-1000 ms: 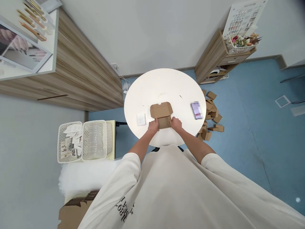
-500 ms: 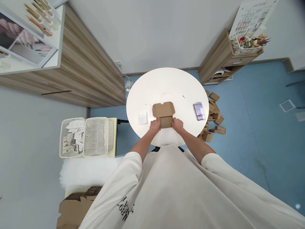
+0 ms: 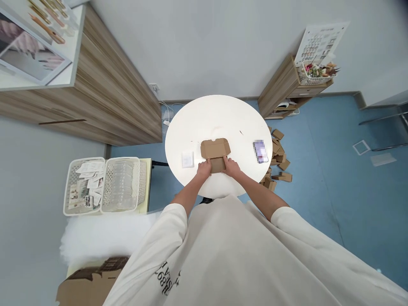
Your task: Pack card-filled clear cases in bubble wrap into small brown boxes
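Observation:
A small brown cardboard box [image 3: 215,148] lies on the round white table, its lid flap standing away from me and its tray part nearest my body. On the tray's left side my left hand [image 3: 204,168] is closed, thumb along the inner edge. My right hand [image 3: 231,167] grips the right side in the same way, with fingers around the outer wall. To the left of the box sits a flat white square packet [image 3: 188,159]. A purple item [image 3: 260,151], blurred out, rests near the table's right edge.
Several folded cardboard boxes [image 3: 279,155] lie heaped on the blue floor right of the table [image 3: 216,110]. At left stand two white baskets, one with paper packets [image 3: 84,185], one with clear plastic containers [image 3: 121,185]. A wooden cabinet [image 3: 121,93] flanks the table.
The camera view has shifted slightly. Both hands stay on the box sides; the right thumb has moved to the tray's upper right corner.

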Available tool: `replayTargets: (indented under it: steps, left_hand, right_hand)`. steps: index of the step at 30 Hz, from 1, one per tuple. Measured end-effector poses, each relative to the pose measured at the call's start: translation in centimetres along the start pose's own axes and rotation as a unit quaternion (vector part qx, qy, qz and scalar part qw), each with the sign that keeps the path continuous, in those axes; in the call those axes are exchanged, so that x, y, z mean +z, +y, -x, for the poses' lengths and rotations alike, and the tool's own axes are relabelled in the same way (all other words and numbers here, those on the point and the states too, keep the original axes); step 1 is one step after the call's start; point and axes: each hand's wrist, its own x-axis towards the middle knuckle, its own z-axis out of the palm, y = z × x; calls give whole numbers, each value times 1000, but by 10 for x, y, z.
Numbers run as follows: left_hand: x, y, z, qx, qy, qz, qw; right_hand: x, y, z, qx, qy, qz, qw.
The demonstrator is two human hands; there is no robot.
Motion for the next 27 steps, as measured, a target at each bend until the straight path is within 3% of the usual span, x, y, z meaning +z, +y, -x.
replayTargets:
  steps: [7, 10, 13, 16, 19, 22, 25, 27]
  left_hand:
    - [-2, -9, 13, 11, 14, 52, 998]
    - [-1, -28, 25, -5, 66, 105, 992]
    - [-1, -57, 34, -109, 146, 152, 971]
    - [-3, -87, 33, -249, 181, 202, 930]
    - [-4, -107, 25, -339, 165, 254, 891]
    - [-1, -115, 16, -376, 116, 296, 870]
    - [3, -117, 10, -390, 90, 296, 867]
    - [4, -119, 8, -374, 80, 258, 887]
  right_hand:
    - [-3, -4, -3, 11, -15, 31, 999]
    - [-4, -6, -3, 14, -17, 42, 999]
    - [-5, -8, -3, 16, -16, 55, 998]
    - [-4, -9, -4, 17, -15, 66, 998]
    - [-3, -9, -5, 20, -14, 72, 997]
    - [-2, -9, -4, 23, -15, 71, 997]
    - [-3, -10, -4, 23, -15, 69, 997]
    - [-3, -10, -3, 24, -17, 71, 997]
